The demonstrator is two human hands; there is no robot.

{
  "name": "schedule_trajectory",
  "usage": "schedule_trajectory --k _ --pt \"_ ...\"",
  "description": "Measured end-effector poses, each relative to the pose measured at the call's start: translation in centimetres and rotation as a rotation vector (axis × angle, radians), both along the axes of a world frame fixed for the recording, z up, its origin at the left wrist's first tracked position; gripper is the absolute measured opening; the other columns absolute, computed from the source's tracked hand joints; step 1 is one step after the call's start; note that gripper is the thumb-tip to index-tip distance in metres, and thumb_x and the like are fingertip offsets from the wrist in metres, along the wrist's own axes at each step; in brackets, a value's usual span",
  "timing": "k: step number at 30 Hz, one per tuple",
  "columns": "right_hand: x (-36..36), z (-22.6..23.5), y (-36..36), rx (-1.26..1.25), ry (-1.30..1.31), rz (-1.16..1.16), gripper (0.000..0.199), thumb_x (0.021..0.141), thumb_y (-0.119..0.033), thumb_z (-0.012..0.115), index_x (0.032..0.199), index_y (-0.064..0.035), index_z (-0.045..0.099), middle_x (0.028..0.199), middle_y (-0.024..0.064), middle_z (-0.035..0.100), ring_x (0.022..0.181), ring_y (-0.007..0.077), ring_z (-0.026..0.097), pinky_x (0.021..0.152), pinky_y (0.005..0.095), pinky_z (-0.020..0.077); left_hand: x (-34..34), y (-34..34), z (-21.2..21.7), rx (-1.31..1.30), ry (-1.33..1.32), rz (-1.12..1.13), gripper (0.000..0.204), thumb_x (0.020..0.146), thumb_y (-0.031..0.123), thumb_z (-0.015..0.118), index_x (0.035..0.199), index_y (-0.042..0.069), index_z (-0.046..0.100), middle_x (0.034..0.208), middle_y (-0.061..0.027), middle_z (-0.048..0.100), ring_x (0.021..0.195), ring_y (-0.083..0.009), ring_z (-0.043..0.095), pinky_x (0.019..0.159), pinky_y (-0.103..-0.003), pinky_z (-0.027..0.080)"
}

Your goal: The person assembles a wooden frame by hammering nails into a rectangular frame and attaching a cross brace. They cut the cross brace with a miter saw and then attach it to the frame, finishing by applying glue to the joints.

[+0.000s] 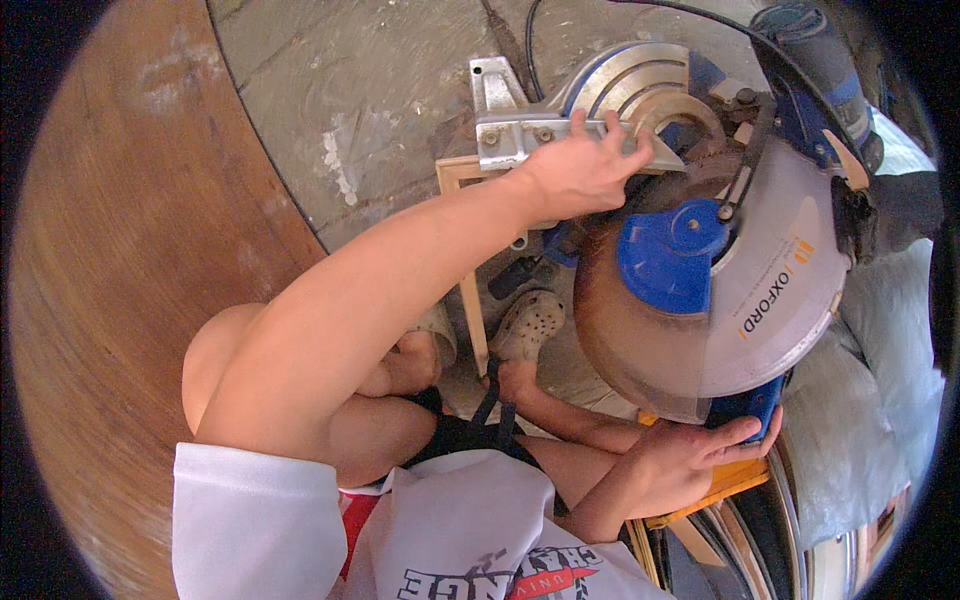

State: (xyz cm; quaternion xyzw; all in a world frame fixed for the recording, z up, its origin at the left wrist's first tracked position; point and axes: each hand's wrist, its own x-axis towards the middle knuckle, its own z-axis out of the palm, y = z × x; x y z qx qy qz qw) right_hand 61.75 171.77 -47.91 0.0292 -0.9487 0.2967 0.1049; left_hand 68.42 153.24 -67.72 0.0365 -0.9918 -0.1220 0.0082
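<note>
A large miter saw [780, 270] with a grey blade guard, a clear brown cover and a blue disc [672, 255] sits in front of me on the right. My left hand [590, 165] reaches across to its silver metal fence [505, 140], fingers spread and touching the metal edge. Beside the guard's near end, my right hand [690, 462] has its thumb and fingers closed around a blue part [752, 405] of the saw. Pale wooden strips [472, 310] joined at a corner stand under my left forearm, partly hidden by it.
A curved brown wooden panel [130, 250] stands at the left. The concrete floor [350, 120] lies beyond it, with a black cable [533, 45] running to the saw. My foot in a beige clog [530, 325] rests near the saw. Yellow-edged wood and several strips [720, 530] lie at lower right.
</note>
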Motion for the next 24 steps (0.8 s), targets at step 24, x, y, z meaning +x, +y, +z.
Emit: schedule_trajectory --k 24 --pt "-2.6 1.0 0.1 -0.021 0.111 0.147 0.057 0.105 -0.051 0.045 0.137 -0.0056 0.053 0.135 0.0176 0.051 0.123 0.0333 0.051 0.105 0.0481 0.0418 -0.2 1.1 0.0 0.022 0.060 0.094 0.023 0.081 0.024 0.064 0.084 0.006 0.079 0.135 -0.0195 0.049 0.116 -0.0478 0.059 0.082 -0.063 0.057"
